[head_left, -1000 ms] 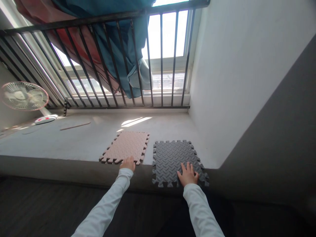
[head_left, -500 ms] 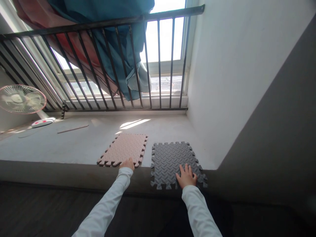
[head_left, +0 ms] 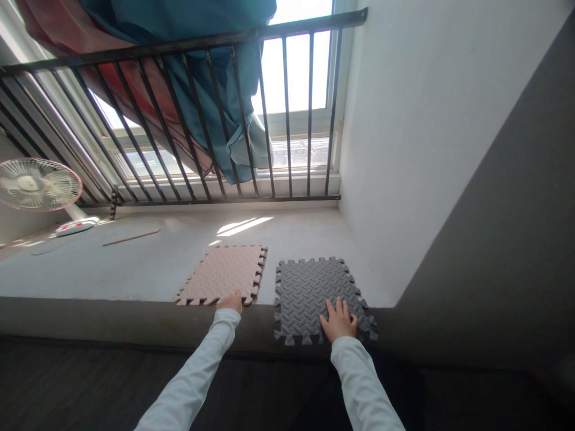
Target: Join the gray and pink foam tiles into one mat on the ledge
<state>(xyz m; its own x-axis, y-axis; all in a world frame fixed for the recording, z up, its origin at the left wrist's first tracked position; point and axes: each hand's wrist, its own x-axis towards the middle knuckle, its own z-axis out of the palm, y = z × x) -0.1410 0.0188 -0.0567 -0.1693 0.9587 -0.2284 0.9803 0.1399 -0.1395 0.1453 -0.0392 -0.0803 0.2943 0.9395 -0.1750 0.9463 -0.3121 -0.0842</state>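
Observation:
A pink foam mat tile [head_left: 227, 269] with jigsaw edges lies on the white window ledge, its near side along the ledge's front edge. My left hand [head_left: 230, 301] has its fingers closed on that near side, close to the right corner; the fingertips are hidden. To the right, separated by a narrow gap, a dark grey foam mat tile [head_left: 305, 296] with a ridged pattern reaches past the ledge's front edge. On its lower right part rests my right hand [head_left: 340, 320], palm down, fingers spread over the top surface.
Behind the tiles, a black metal railing [head_left: 184, 45] runs before the window, with a blue and red curtain [head_left: 233, 114] hanging behind it. A fan [head_left: 38, 184] stands at the far left. A thin brown strip [head_left: 131, 237] lies on the ledge [head_left: 90, 272]. A white wall [head_left: 404, 149] rises at right.
The pink tile's near left corner sits slightly lower and the left hand has shifted a little left and down. My right hand and the grey tile stay almost still.

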